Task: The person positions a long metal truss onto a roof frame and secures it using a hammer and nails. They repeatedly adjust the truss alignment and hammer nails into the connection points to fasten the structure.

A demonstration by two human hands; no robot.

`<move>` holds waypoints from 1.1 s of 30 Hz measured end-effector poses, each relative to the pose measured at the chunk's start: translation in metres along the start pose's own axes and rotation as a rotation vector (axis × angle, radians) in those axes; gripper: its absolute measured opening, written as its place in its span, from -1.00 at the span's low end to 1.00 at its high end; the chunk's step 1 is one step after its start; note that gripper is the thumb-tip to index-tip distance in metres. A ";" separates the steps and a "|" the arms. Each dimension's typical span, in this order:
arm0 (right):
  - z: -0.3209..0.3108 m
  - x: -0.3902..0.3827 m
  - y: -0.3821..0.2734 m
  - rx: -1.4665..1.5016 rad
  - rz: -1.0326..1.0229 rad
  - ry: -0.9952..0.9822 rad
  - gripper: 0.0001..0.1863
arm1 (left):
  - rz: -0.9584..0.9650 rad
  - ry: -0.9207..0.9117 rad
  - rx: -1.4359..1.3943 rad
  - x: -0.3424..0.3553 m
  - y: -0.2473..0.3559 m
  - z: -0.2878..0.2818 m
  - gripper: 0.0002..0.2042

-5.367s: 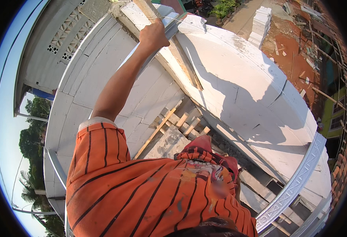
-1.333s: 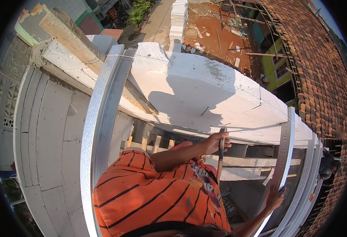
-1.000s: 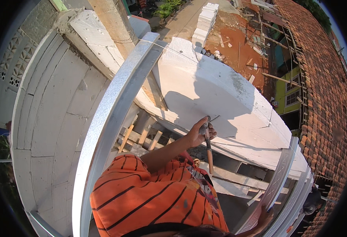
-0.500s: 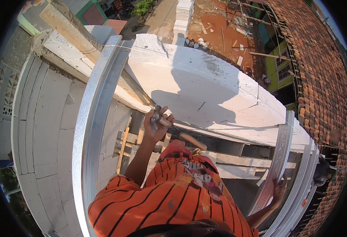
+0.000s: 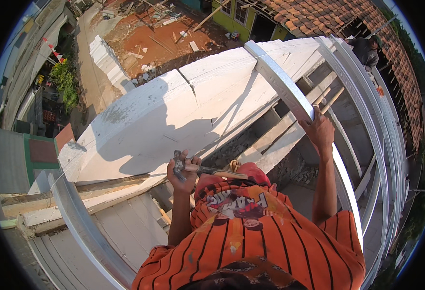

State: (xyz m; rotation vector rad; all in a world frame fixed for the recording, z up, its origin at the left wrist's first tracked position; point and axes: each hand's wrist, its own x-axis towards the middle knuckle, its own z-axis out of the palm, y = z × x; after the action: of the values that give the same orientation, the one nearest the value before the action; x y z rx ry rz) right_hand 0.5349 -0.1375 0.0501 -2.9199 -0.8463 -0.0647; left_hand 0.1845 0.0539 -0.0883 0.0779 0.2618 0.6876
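A hammer (image 5: 211,170) with a metal head lies across my left hand (image 5: 184,175), whose fingers are curled round it close to the head. Its handle points right, just above the orange striped shirt. Off to the right, my right hand (image 5: 320,131) grips a shiny silver metal channel (image 5: 285,86). The far end of that channel rests on the top of a curved-looking white block wall (image 5: 212,123); its near part runs back past my right arm. Shadows fall on the wall's face in front of me.
Another metal channel (image 5: 79,212) crosses at the left. Several more channels (image 5: 355,92) lie to the right, near a person (image 5: 365,50) in dark clothing. Below are wooden planks (image 5: 282,133) over a drop. A tiled roof (image 5: 304,18) and red soil (image 5: 149,43) lie beyond the wall.
My view has swung toward the right. My right hand has moved up and forward along with its grip on the channel. The hammer in my left hand now points its handle rightward.
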 end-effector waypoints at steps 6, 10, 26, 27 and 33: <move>-0.011 -0.004 -0.007 0.058 0.060 -0.015 -0.39 | -0.181 -0.087 0.020 0.022 -0.012 -0.004 -0.53; -0.009 -0.002 -0.003 0.051 0.029 -0.009 -0.36 | -0.237 -0.062 0.108 0.040 -0.020 -0.006 -0.53; 0.031 0.033 0.049 0.110 -0.176 -0.040 -0.20 | -0.589 -0.085 0.400 0.013 -0.052 0.029 -0.47; 0.024 0.029 0.045 0.100 -0.161 -0.055 -0.20 | -0.571 -0.084 0.397 0.011 -0.048 0.030 -0.47; 0.021 0.025 0.037 0.095 -0.216 -0.013 -0.21 | -0.613 -0.071 0.444 0.006 -0.030 0.025 -0.42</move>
State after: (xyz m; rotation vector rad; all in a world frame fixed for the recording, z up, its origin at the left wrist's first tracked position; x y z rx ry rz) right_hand 0.5762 -0.1529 0.0280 -2.7335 -1.1310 -0.0207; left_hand 0.2140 0.0354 -0.0697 0.4266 0.3456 0.0081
